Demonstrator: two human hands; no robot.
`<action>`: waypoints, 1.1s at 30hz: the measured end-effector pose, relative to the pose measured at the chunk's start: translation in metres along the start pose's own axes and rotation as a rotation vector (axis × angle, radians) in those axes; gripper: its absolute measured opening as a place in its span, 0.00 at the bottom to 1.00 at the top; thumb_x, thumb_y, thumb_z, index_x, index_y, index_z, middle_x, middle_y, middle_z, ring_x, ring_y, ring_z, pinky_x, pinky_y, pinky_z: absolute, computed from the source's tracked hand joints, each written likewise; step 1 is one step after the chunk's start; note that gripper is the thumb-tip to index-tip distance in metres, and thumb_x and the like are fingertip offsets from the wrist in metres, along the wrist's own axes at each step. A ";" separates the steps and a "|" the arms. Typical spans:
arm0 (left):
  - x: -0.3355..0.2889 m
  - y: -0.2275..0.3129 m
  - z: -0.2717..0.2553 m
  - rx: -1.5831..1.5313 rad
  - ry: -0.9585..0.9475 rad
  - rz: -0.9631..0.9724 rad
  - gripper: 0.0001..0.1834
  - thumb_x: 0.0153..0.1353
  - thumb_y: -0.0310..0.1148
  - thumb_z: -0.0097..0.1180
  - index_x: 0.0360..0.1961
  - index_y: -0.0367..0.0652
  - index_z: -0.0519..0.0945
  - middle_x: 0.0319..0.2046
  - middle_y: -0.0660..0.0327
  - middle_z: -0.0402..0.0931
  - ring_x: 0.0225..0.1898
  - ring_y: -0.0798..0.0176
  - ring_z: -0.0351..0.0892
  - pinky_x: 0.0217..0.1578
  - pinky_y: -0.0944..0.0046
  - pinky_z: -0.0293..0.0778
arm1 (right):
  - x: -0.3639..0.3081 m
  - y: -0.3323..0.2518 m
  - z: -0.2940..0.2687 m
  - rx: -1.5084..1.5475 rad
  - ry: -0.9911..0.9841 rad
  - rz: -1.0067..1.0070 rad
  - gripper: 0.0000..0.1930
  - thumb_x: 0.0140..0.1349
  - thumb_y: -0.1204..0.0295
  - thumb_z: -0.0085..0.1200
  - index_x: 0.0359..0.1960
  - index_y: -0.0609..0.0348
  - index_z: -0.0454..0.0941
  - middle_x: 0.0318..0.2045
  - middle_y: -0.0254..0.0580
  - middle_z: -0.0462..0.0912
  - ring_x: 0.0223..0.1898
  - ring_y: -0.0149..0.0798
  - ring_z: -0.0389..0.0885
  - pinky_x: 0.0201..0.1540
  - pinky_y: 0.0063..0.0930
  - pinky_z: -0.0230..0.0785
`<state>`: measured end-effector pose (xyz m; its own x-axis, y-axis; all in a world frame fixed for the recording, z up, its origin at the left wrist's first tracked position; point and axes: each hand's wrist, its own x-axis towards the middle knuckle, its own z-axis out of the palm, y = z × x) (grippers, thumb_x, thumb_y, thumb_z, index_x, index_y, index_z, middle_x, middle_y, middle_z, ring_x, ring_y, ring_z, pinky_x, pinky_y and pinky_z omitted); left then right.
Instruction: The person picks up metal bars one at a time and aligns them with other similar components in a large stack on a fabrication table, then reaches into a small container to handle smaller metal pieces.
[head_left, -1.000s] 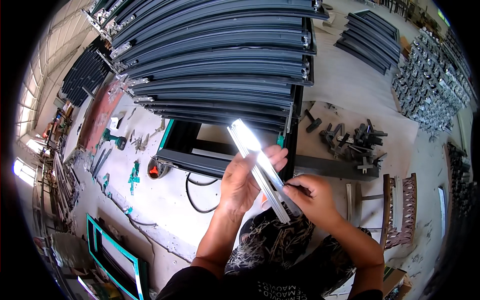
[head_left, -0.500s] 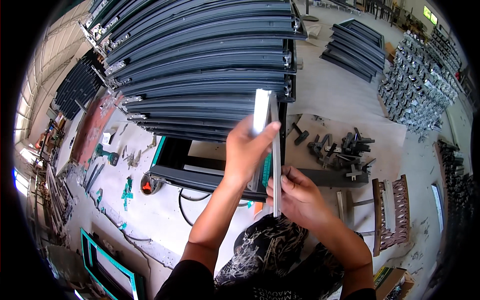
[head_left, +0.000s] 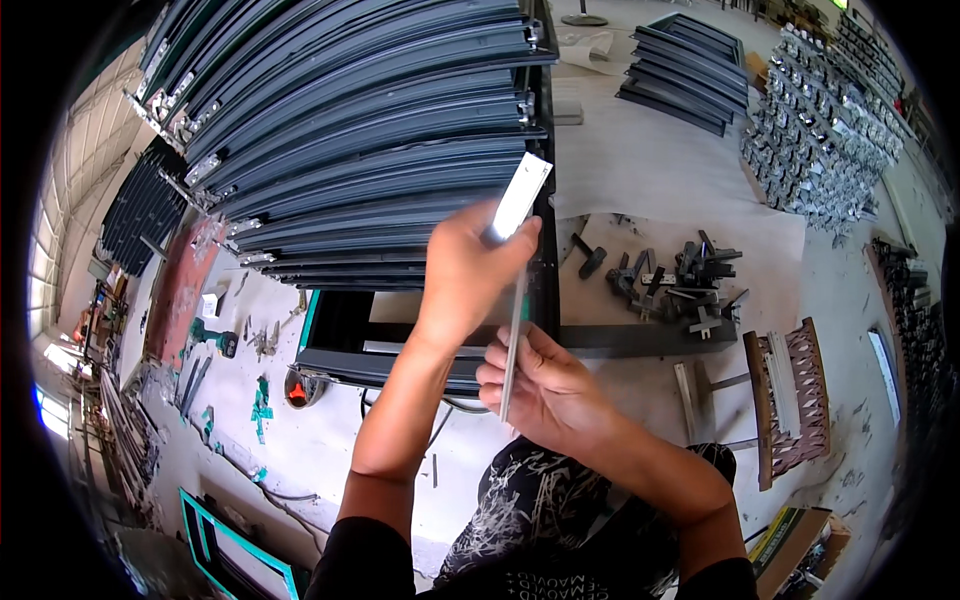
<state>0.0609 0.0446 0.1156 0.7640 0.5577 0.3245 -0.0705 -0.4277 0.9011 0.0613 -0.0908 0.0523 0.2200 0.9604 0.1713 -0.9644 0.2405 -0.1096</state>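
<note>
A long silver metal strip [head_left: 522, 197] slants upward in front of me, its broad bright upper end leaning right and a narrow edge running down below. My left hand [head_left: 468, 275] is closed around its upper part, with the thumb along the side. Lower down, my right hand [head_left: 552, 392] pinches the thin lower part between thumb and fingers. Both hands are above the front right corner of a dark window frame [head_left: 400, 370]. Behind them rises a tall stack of dark frame sections [head_left: 390, 160], with silver fittings at its ends.
Right of the stack lie a hammer [head_left: 590, 258] and a heap of black clamps [head_left: 690, 275], beside a dark bar [head_left: 640, 341]. Farther right stand a rusty metal rack [head_left: 790, 410] and piled silver hardware [head_left: 820, 140]. A green drill [head_left: 215, 340] and a cup [head_left: 303, 387] are at left.
Both hands have moved left and slightly up with the metal strip. It has turned from nearly upright to leaning right at the top. The view has shifted a little too.
</note>
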 end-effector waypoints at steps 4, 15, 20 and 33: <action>0.002 0.018 -0.001 0.004 -0.064 -0.062 0.08 0.59 0.32 0.57 0.28 0.38 0.79 0.12 0.73 0.65 0.13 0.81 0.58 0.14 0.77 0.52 | -0.003 -0.003 0.003 0.018 -0.059 0.020 0.07 0.70 0.68 0.41 0.45 0.54 0.68 0.35 0.33 0.72 0.38 0.30 0.69 0.44 0.27 0.65; -0.001 0.011 0.016 -0.103 0.069 -0.098 0.09 0.56 0.31 0.59 0.33 0.34 0.79 0.15 0.71 0.69 0.15 0.80 0.62 0.16 0.75 0.58 | 0.000 -0.020 0.025 -0.075 0.025 0.007 0.18 0.67 0.50 0.41 0.33 0.52 0.68 0.17 0.29 0.68 0.16 0.25 0.65 0.17 0.17 0.56; 0.001 0.015 0.009 -0.139 0.084 -0.133 0.11 0.56 0.30 0.59 0.35 0.32 0.79 0.15 0.71 0.69 0.14 0.80 0.60 0.15 0.76 0.55 | 0.014 0.002 0.033 -0.008 0.098 -0.056 0.16 0.69 0.54 0.38 0.32 0.50 0.66 0.14 0.24 0.61 0.12 0.23 0.56 0.12 0.16 0.47; 0.014 0.018 0.001 -0.021 -0.014 -0.111 0.12 0.56 0.33 0.60 0.36 0.34 0.79 0.15 0.72 0.67 0.15 0.81 0.57 0.15 0.76 0.52 | 0.027 0.008 0.059 0.089 0.200 -0.118 0.17 0.70 0.53 0.36 0.30 0.50 0.66 0.13 0.23 0.58 0.11 0.22 0.54 0.13 0.15 0.46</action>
<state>0.0707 0.0440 0.1365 0.7766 0.5908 0.2188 0.0015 -0.3489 0.9371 0.0506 -0.0714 0.1137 0.3479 0.9373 -0.0202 -0.9375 0.3477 -0.0126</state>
